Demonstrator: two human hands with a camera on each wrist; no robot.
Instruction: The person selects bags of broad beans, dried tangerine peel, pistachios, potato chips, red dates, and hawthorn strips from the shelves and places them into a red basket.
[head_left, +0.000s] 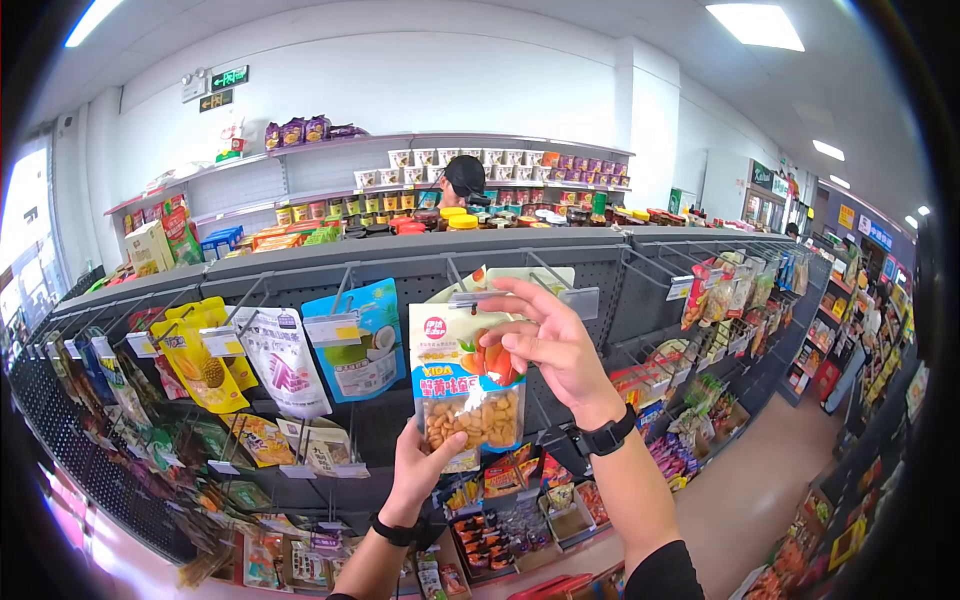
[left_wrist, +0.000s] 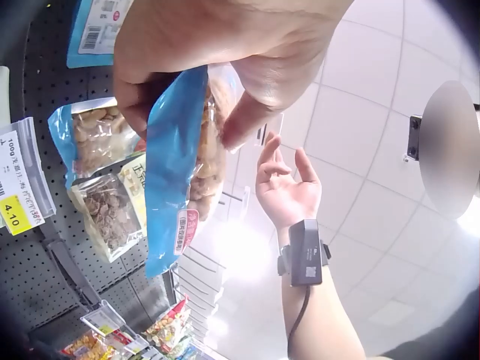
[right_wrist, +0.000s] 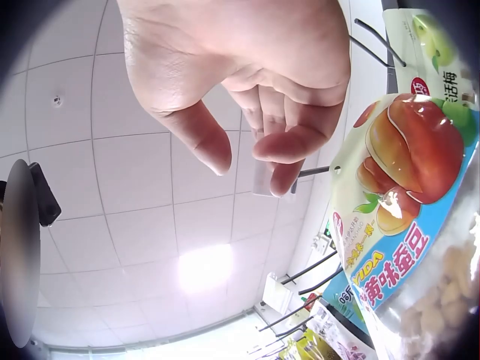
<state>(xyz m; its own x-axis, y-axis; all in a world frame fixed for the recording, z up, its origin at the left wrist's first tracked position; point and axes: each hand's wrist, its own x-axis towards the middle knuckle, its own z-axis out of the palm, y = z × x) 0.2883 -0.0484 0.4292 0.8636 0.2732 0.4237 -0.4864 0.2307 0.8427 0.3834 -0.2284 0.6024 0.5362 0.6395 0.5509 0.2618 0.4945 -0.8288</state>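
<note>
Bag (head_left: 467,387) pinched in our left hand (head_left: 420,467), right hand (head_left: 553,348) loosely curled near the hook (right_wrist: 313,171); a hard yank, and we could tear its top edge.

The left grip (left_wrist: 232,37) pinches a blue packet (left_wrist: 174,176).

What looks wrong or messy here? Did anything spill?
I can't see any spill or tear. The snack bag in the left hand looks whole. One small oddity: high at the back, purple packets stand up, but the packet at their right end seems to lie flat, unlike its neighbours.
</note>
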